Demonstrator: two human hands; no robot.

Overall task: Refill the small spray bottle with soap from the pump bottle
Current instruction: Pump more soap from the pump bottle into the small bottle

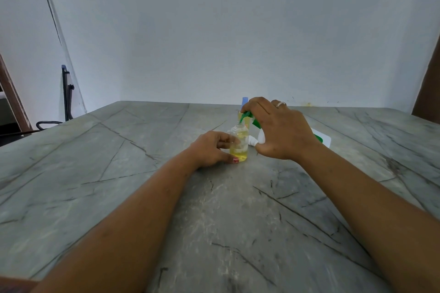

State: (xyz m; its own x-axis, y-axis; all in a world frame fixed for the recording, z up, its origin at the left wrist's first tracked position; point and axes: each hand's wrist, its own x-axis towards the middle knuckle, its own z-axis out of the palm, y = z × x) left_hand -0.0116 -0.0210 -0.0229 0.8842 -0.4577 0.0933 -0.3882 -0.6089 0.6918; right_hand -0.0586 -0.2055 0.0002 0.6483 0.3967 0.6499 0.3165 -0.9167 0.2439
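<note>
A small clear spray bottle (240, 147) stands upright on the grey stone table (166, 197), open at the neck and partly filled with yellow liquid. My left hand (212, 148) grips it from the left. My right hand (278, 128) holds a white pump bottle (258, 137) with a green pump head (246, 116), its fingers over the pump. The green nozzle points down right above the small bottle's mouth. Most of the pump bottle is hidden by my right hand.
Behind the small bottle stands another bottle (244, 108) with a blue cap and yellow contents. A white and green object (322, 139) lies behind my right wrist. A white wall closes the table's far edge. A black chair (66, 102) stands at the far left.
</note>
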